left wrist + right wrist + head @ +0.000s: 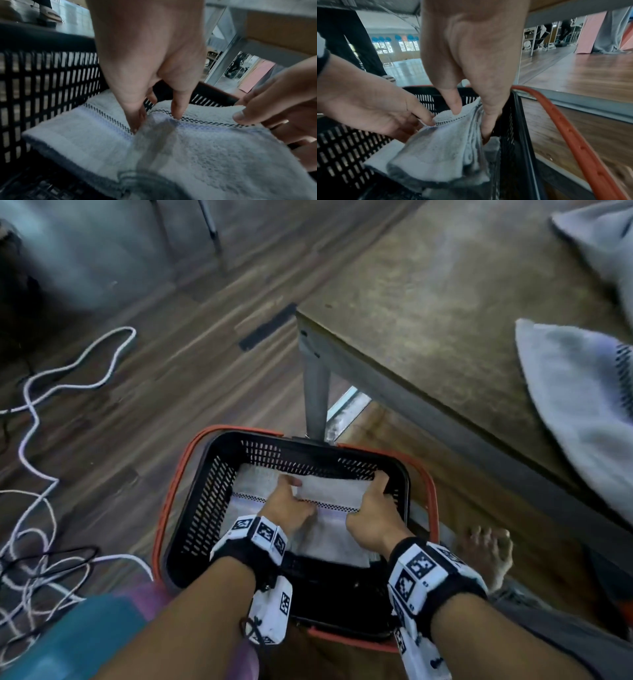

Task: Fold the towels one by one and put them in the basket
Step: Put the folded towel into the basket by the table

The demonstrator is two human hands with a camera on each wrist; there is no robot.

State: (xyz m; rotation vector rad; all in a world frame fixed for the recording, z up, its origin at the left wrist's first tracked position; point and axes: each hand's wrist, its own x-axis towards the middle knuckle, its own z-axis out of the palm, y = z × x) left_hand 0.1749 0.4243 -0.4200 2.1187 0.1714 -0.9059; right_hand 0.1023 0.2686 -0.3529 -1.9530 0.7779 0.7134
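A black plastic basket (202,494) with orange handles (171,491) stands on the floor by the table leg. Both hands hold a folded white towel (332,491) with a dark checked stripe inside it. My left hand (291,496) pinches the towel's left edge, thumb on top and fingers underneath (137,121). My right hand (375,493) grips its right edge against the basket's right wall, thumb on top (456,108). Another folded white towel (77,132) lies below, on the basket's left side. Two unfolded towels (575,405) (599,237) lie on the table.
The brown table (428,320) reaches over the basket's far right corner, its grey leg (315,398) just behind the rim. White and black cables (41,508) trail over the wooden floor at the left. A bare foot (489,553) rests right of the basket.
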